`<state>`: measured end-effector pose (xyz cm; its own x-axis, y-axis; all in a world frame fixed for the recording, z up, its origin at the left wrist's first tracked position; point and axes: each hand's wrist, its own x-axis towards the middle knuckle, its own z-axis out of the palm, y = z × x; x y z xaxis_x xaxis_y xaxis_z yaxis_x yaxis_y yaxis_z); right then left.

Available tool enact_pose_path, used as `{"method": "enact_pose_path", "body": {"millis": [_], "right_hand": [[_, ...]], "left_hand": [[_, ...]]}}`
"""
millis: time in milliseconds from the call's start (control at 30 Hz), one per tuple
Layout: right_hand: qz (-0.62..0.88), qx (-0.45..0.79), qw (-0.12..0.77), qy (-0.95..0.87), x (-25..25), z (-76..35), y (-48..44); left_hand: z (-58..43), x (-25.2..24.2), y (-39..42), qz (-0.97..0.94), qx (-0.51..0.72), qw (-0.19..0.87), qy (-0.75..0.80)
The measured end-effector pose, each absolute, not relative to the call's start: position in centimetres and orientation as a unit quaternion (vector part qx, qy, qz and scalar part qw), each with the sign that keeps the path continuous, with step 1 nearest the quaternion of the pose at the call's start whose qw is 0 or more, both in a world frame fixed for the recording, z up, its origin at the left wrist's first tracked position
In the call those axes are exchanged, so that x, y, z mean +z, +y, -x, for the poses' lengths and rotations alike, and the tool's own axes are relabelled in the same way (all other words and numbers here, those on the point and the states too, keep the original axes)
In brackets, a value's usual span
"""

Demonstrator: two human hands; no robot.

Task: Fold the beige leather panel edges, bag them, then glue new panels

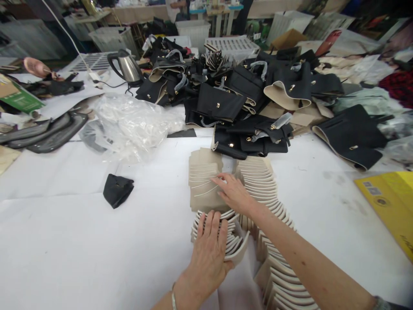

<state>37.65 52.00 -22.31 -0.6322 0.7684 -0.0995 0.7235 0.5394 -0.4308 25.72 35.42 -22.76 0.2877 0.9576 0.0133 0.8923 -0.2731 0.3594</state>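
Observation:
My left hand [209, 247] lies over a bundle of curved beige panels [237, 245], its fingers wrapped across their edges and its thumb along the near side. Just beyond, my right hand [235, 193] reaches over a fanned stack of flat beige panels [203, 189]. Its index finger touches the panels' edges, with the thumb apart from it. Under and beside my right forearm runs a long row of overlapping beige panels [260, 185], curving toward me. The palm of my right hand is hidden from view.
Black handbags [221, 103] are heaped at the back. A clear plastic bag [132, 125] and a steel kettle [127, 69] stand left of them. A folded black piece [118, 190] lies on the white table [64, 249]. At right is a yellow sheet or box [387, 202].

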Motion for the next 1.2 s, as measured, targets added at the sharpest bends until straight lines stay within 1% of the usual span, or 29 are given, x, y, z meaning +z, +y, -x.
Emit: {"method": "enact_pose_path", "body": {"millis": [133, 300, 667, 867, 967, 1200], "right_hand": [[0.421, 0.208, 0.047, -0.881, -22.7, -37.0, 51.6], [0.422, 0.225, 0.053, -0.877, -22.3, -37.2, 51.7], [0.388, 0.259, 0.010, -0.884, -23.3, -36.3, 54.1], [0.412, 0.225, 0.029, -0.883, -22.7, -36.1, 54.2], [0.397, 0.215, 0.035, -0.892, -22.6, -36.1, 54.7], [0.366, 0.219, 0.035, -0.904, -22.5, -35.8, 55.7]], "left_hand": [[-25.8, -22.9, 35.0, -0.787, 0.116, 0.146, 0.589], [-25.8, -23.2, 35.0, -0.786, 0.116, 0.139, 0.591], [-25.4, -24.0, 35.2, -0.803, 0.119, 0.088, 0.577], [-25.3, -24.5, 35.6, -0.812, 0.132, 0.052, 0.566], [-25.4, -24.9, 35.7, -0.813, 0.139, 0.036, 0.564], [-25.3, -24.9, 35.7, -0.813, 0.142, 0.044, 0.563]]}}
